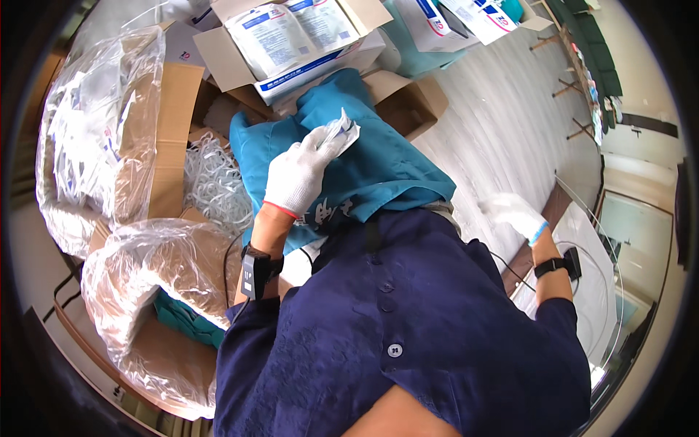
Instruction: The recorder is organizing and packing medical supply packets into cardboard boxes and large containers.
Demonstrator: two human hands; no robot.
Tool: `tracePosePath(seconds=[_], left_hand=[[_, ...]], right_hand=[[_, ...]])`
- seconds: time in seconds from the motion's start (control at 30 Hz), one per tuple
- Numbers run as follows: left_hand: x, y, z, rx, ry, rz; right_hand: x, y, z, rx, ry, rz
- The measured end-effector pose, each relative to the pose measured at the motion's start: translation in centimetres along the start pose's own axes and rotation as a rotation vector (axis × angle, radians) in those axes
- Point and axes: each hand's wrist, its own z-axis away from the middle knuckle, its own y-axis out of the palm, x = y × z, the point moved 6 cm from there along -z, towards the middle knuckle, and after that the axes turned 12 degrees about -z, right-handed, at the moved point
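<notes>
My left hand (295,175), in a white knitted glove with a red cuff, is closed on a small crumpled white packet (341,137). It is raised over the teal apron (393,164) spread across my lap. My right hand (513,213), gloved in white with a blue cuff, is held out to the right over the pale floor. Motion smears its fingers, and nothing can be made out in them. Ahead of my lap stands an open carton (280,89) with large white and blue printed packages (273,44) in it.
On the left is a plastic-lined carton (175,135) of white packets (87,146). Nearer me, another lined carton (164,349) holds teal cloth (186,320). Curly white strips (215,175) lie between. An open brown box (408,109) and printed boxes (429,25) stand ahead right; a thin cable (517,277) hangs near my right arm.
</notes>
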Motion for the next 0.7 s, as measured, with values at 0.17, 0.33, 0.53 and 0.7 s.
tracePosePath(seconds=[0.17, 0.33, 0.53, 0.7], left_hand=[[0.0, 0.1, 0.0, -0.005, 0.036, 0.056], [-0.3, 0.6, -1.0, 0.002, 0.064, 0.138], [-1.6, 0.8, -1.4, -0.102, 0.079, 0.125], [-3.1, 1.0, -2.2, -0.003, -0.004, 0.118]], right_hand=[[9.6, 1.7, 8.3, -0.091, 0.291, -0.214], [18.4, 3.8, 6.1, -0.168, 0.393, -0.095], [23.4, 10.8, -6.6, -0.23, -0.964, 0.591], [18.9, 12.3, -16.5, -0.099, -0.97, 0.429]])
